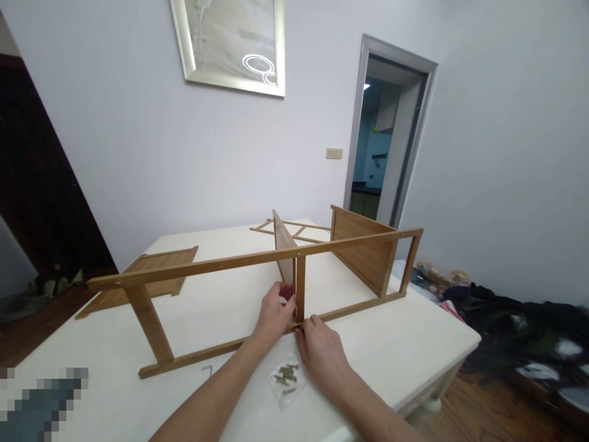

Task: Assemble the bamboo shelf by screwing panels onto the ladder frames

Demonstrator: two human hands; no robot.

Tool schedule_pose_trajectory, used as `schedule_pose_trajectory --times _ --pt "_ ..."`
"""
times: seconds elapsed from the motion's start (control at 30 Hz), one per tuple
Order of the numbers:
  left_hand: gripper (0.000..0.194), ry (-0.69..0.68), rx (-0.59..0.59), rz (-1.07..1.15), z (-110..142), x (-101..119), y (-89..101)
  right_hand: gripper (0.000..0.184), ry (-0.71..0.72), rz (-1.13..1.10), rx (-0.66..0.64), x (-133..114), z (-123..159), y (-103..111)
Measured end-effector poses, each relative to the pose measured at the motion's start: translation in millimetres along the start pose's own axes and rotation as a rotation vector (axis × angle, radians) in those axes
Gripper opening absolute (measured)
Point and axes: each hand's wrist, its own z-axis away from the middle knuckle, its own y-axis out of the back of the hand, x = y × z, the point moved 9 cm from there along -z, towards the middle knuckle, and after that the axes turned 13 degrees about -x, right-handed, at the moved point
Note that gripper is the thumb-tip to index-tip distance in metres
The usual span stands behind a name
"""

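A wooden side frame (pixel 221 264) stands on its long edge on the white table, with a crossbar at its middle. Behind that crossbar a thin wooden shelf panel (pixel 284 245) stands upright, its near end against the frame. My left hand (pixel 277 310) is closed on this panel's near edge, low down by the crossbar. My right hand (pixel 319 344) is closed at the lower rail, fingertips pressed at the joint under the crossbar; whatever they pinch is hidden. A second shelf panel (pixel 363 245) is upright at the frame's right part. Close before my hands lies a clear bag of screws (pixel 286 377).
An Allen key (pixel 208 369) lies on the white table (pixel 193 411) left of the bag. Another slatted wooden panel (pixel 161 270) lies flat at the left. A second side frame (pixel 304 232) lies at the back. Dark clothes (pixel 497 325) are heaped beyond the table's right edge.
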Motion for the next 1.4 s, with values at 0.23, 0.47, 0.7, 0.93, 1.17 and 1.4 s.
schedule_pose_trajectory --times 0.23,0.47,0.7,0.93,1.17,1.4 --pt "0.016 -0.002 -0.007 -0.008 0 3 -0.3 0.019 -0.027 -0.055 0.03 6 3 3" --pt "0.017 -0.007 -0.009 -0.016 -1 1 -0.8 0.008 -0.038 -0.15 0.043 11 4 5" --pt "0.018 -0.013 -0.012 -0.015 0 3 -1.7 0.009 -0.034 -0.138 0.001 8 2 3" --pt "0.019 -0.01 -0.013 -0.019 -1 2 -1.6 0.019 -0.019 -0.065 -0.006 5 1 0" --pt "0.019 -0.014 -0.013 -0.025 -1 0 -2.0 0.025 -0.046 -0.089 0.009 8 2 1" --pt "0.018 -0.015 -0.01 -0.03 -1 2 -1.2 0.009 -0.043 -0.174 0.034 11 3 4"
